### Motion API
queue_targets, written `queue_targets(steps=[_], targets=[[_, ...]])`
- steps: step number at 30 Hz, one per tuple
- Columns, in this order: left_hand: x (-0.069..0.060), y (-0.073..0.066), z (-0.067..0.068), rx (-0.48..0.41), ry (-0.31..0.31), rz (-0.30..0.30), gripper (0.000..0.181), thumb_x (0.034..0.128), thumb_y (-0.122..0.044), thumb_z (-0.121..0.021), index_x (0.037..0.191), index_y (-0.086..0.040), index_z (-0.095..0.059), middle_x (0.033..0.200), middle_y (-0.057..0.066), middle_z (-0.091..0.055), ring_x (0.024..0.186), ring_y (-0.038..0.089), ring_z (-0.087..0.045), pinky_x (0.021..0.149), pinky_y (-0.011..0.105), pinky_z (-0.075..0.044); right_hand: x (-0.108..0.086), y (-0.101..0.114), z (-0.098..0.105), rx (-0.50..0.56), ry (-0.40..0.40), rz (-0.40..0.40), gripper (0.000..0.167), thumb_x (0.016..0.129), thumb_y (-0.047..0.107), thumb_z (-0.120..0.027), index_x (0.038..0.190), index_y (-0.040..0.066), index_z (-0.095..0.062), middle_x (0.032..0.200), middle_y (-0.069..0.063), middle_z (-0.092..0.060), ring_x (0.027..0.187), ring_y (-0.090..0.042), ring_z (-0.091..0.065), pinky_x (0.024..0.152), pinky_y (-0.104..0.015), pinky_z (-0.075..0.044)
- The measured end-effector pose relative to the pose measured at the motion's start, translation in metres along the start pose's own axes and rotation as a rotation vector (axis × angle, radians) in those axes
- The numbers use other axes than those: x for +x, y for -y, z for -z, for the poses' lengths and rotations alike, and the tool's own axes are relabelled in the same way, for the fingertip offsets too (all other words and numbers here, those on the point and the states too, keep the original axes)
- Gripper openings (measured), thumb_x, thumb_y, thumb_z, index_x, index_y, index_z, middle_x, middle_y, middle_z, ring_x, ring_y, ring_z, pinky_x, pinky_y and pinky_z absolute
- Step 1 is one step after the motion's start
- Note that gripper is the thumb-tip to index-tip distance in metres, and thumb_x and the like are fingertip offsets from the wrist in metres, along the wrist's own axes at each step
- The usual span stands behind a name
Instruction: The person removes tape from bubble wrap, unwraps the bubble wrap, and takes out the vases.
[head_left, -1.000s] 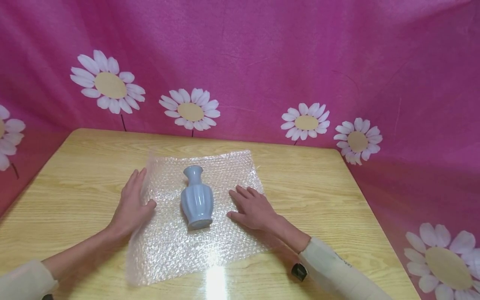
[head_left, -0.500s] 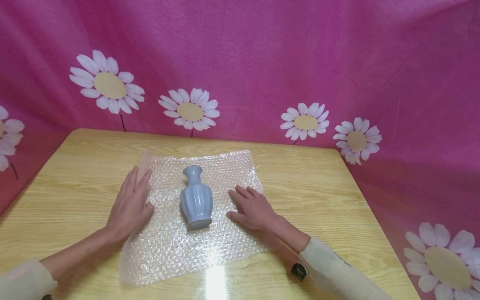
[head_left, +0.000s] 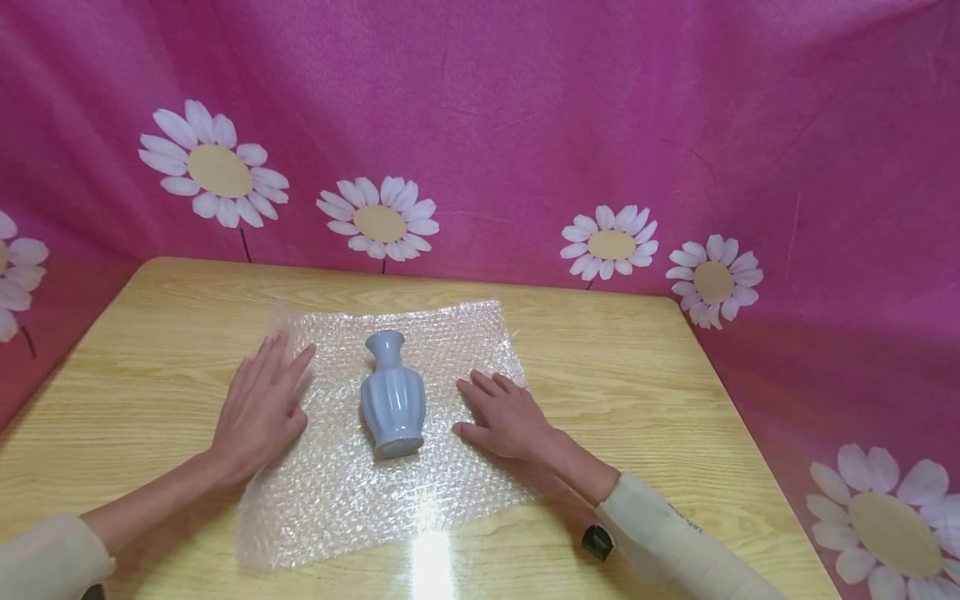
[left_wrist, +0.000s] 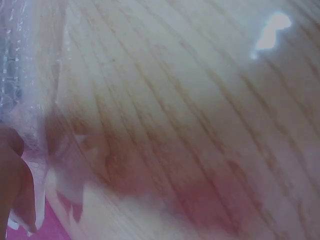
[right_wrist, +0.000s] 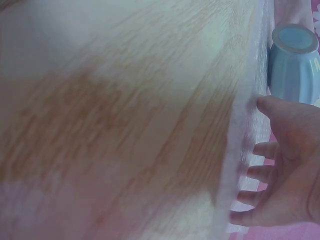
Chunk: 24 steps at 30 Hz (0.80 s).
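Observation:
A pale blue, ribbed vase point(head_left: 393, 400) lies on its side on a sheet of bubble wrap point(head_left: 337, 508), neck toward the far edge. My left hand point(head_left: 258, 408) rests along the sheet's left edge, fingers straight and slightly spread. On the right part of the sheet, my right hand point(head_left: 506, 414) lies with spread fingers, a little apart from the vase. In the right wrist view its fingertips point(right_wrist: 264, 102) touch the wrap, with the vase's base point(right_wrist: 295, 39) behind. Only part of the left hand point(left_wrist: 15, 185) shows in the left wrist view.
The sheet lies on a wooden table point(head_left: 622, 375). A pink curtain point(head_left: 480, 125) with large daisies hangs behind and beside the table. A bright light reflection falls near the sheet's front edge.
My left hand has shifted slightly left and flattened onto the sheet's left edge, which has spread outward to the left. The right hand and vase stay in place.

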<state>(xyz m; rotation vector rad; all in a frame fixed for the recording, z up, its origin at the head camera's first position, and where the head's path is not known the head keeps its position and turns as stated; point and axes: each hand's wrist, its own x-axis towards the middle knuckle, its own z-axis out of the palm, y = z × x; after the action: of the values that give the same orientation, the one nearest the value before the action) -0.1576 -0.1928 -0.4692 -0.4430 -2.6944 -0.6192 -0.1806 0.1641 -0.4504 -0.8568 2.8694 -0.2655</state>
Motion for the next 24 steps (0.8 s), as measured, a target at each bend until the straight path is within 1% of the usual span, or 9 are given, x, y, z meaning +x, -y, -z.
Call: queue_targets(steps=[2, 5, 10, 14, 19, 24], targets=[[0.0004, -0.0011, 0.0015, 0.020, 0.022, -0.008, 0.078, 0.0735, -0.001, -0.063, 0.149, -0.004, -0.043, 0.158, 0.029, -0.021, 0.145, 0.046, -0.018, 0.116, 0.062, -0.012, -0.0001, -0.0001, 0.0002, 0.003, -0.001, 0.002, 0.069, 0.099, 0.048, -0.056, 0.155, 0.011, -0.038, 0.159, -0.017, -0.030, 0.142, -0.044, -0.029, 0.111, -0.060, -0.030], [0.0011, -0.0026, 0.0035, 0.040, 0.053, -0.014, 0.073, 0.0757, -0.002, -0.063, 0.147, -0.004, -0.046, 0.156, 0.031, -0.026, 0.144, 0.047, -0.020, 0.115, 0.064, -0.012, 0.0002, -0.0006, 0.0002, 0.001, -0.006, 0.006, 0.069, 0.099, 0.048, -0.056, 0.154, 0.011, -0.038, 0.159, -0.017, -0.030, 0.142, -0.044, -0.029, 0.111, -0.060, -0.030], [0.0030, -0.0038, 0.0056, 0.078, 0.074, -0.023, 0.069, 0.0772, -0.004, -0.063, 0.145, -0.004, -0.048, 0.153, 0.034, -0.029, 0.143, 0.049, -0.022, 0.114, 0.066, -0.012, 0.0004, -0.0007, 0.0007, 0.002, -0.001, 0.007, 0.069, 0.099, 0.048, -0.056, 0.154, 0.011, -0.038, 0.159, -0.017, -0.030, 0.142, -0.044, -0.029, 0.111, -0.060, -0.031], [0.0050, -0.0044, 0.0083, 0.094, 0.091, -0.039, 0.067, 0.0774, -0.004, -0.064, 0.143, -0.001, -0.050, 0.150, 0.037, -0.031, 0.141, 0.051, -0.023, 0.115, 0.064, -0.013, 0.0005, -0.0002, 0.0013, -0.009, 0.016, -0.007, 0.070, 0.099, 0.049, -0.055, 0.155, 0.012, -0.037, 0.160, -0.016, -0.029, 0.143, -0.043, -0.028, 0.112, -0.060, -0.030], [0.0067, -0.0046, 0.0097, 0.084, 0.116, -0.068, 0.061, 0.0787, -0.002, -0.063, 0.139, 0.004, -0.053, 0.146, 0.040, -0.034, 0.139, 0.053, -0.026, 0.115, 0.063, -0.015, 0.0008, -0.0005, 0.0008, -0.011, 0.020, -0.003, 0.070, 0.099, 0.049, -0.055, 0.155, 0.012, -0.036, 0.160, -0.016, -0.029, 0.143, -0.043, -0.028, 0.111, -0.060, -0.030], [0.0074, -0.0072, 0.0097, 0.055, 0.125, -0.068, 0.059, 0.0811, -0.003, -0.062, 0.139, 0.005, -0.052, 0.145, 0.040, -0.036, 0.138, 0.054, -0.027, 0.115, 0.062, -0.017, 0.0010, -0.0013, 0.0000, -0.014, 0.024, -0.001, 0.070, 0.099, 0.050, -0.054, 0.155, 0.012, -0.036, 0.160, -0.016, -0.029, 0.143, -0.043, -0.028, 0.111, -0.060, -0.030]])
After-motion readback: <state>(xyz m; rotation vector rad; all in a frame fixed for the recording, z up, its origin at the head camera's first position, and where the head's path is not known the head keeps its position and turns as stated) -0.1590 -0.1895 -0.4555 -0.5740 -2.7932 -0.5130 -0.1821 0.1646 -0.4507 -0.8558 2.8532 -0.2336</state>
